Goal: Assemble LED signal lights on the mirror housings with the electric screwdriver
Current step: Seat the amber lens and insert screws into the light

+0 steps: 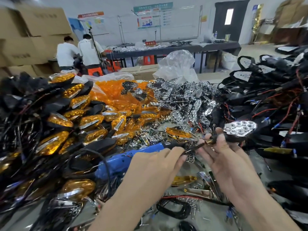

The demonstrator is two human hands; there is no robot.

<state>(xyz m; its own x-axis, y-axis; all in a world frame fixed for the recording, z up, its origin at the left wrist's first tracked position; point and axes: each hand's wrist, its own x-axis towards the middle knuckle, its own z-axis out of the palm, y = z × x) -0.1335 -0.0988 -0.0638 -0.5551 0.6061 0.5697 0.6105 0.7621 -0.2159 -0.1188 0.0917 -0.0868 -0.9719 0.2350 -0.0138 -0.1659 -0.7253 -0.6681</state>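
Observation:
My right hand [228,157] grips a black mirror housing [233,138] by its stem, with a chrome LED reflector [240,129] seated in its face, right of centre. My left hand [155,165] lies over the front of the blue electric screwdriver [126,157], which rests on the bench pointing right. Its fingertips pinch near the thin bit [195,147], whose tip meets the housing stem. The screwdriver's black cord [106,165] loops to the left.
Finished amber signal lights [70,120] are heaped at left, loose amber lenses [116,92] and chrome reflectors [183,97] behind, wired black housings [275,90] at right. Screws and small parts litter the bench front [191,190]. Two people work at a far table [166,49].

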